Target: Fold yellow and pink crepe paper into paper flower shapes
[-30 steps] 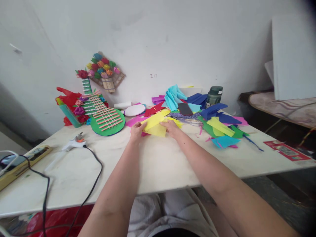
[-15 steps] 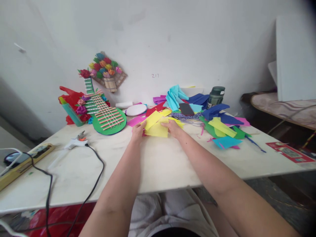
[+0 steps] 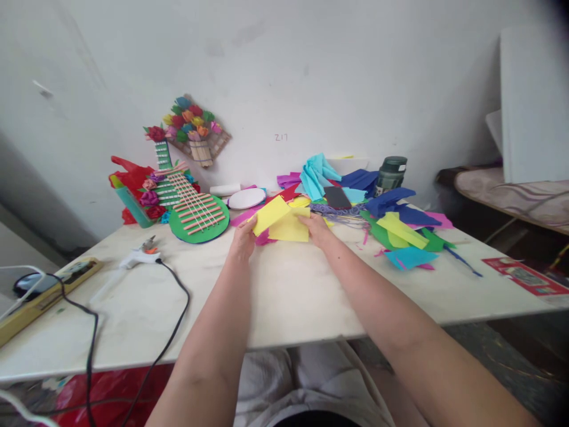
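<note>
On the near left of the white, smooth tabletop [image 3: 306, 296] lies a white plastic glue gun [image 3: 140, 255] with a black cord; over the middle, my left hand [image 3: 244, 236] grips a bright yellow, oblong paper piece [image 3: 272, 213] by its left end, and my right hand [image 3: 316, 230] pinches a paler yellow paper sheet [image 3: 293, 228] at its right edge, the two overlapping between my hands; farther left leans a green, round-bodied model guitar [image 3: 195, 216]; behind my right hand sits a dark, rectangular phone [image 3: 336, 198]; beyond it stands a dark-green, lidded bottle [image 3: 391, 176].
</note>
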Demonstrator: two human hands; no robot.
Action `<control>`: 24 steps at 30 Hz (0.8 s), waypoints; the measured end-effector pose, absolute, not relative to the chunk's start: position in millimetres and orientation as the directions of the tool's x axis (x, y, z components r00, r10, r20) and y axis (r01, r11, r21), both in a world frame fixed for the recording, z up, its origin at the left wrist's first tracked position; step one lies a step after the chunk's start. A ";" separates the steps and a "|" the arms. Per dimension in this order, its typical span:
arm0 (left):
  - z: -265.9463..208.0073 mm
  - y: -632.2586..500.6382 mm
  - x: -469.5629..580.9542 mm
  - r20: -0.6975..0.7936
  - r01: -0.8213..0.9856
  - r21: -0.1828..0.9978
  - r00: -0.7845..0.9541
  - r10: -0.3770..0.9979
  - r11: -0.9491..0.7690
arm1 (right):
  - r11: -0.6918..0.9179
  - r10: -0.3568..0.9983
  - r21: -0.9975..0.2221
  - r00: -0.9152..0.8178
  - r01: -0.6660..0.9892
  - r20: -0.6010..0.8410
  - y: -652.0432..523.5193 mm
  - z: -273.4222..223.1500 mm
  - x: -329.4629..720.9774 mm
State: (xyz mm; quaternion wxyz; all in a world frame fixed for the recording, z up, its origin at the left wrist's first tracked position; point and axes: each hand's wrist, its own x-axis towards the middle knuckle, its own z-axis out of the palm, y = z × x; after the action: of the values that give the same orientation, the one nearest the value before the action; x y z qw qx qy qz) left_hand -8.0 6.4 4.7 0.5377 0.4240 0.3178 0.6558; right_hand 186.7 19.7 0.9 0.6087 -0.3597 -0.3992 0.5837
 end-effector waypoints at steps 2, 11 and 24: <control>5.0 4.7 -7.6 0.230 -0.435 0.884 0.086 0.969 -0.171 | 0.062 0.997 -0.890 -0.013 -0.452 0.076 21.0 0.1 187.3; 7.9 -2.8 -5.9 0.121 -0.373 0.928 0.306 0.944 0.002 | 0.122 0.993 -0.872 0.063 -0.474 0.104 23.7 0.2 189.5; 3.2 -4.2 -2.8 -0.035 -0.254 0.963 0.224 0.974 0.093 | 0.113 0.994 -0.790 0.063 -0.603 0.094 18.2 20.9 201.3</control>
State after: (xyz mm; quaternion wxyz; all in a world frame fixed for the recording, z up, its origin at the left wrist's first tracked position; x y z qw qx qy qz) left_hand -2.8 -4.2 3.2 0.6296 0.4644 0.3876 0.4874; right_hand 201.3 18.2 20.9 0.6676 -0.2933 -0.3328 0.5979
